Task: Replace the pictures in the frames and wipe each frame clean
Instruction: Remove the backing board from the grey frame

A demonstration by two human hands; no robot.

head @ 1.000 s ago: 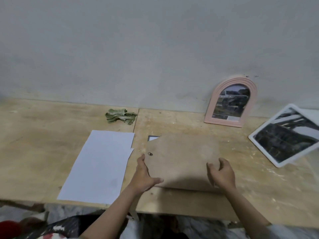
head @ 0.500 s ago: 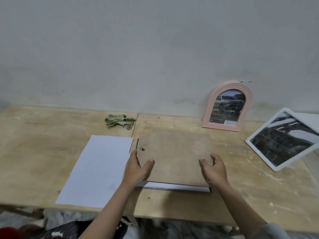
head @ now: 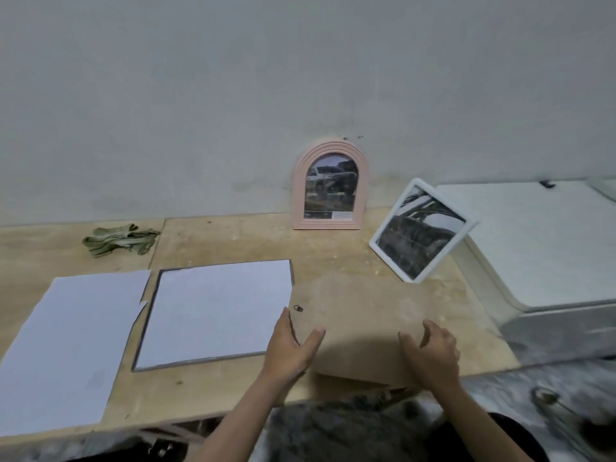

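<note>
A brown backing board (head: 363,321) with a small metal hanger lies flat on the wooden table (head: 233,241), to the right of a thin dark frame (head: 151,315) that lies face down with a white sheet (head: 216,308) in it. My left hand (head: 290,348) grips the board's near left edge. My right hand (head: 430,355) holds its near right part with curled fingers. A pink arched frame (head: 331,186) with a car photo leans on the wall. A white frame (head: 421,230) with a dark photo leans tilted at the right. A green cloth (head: 120,240) lies at the back left.
A loose white sheet of paper (head: 70,345) lies at the left, next to the dark frame. A white printer-like box (head: 546,248) stands at the right end of the table. The table's front edge runs close below my hands.
The backing board has come off the dark frame and moved to the right in both hands, and the white sheet inside the frame now shows. The view has swung right.
</note>
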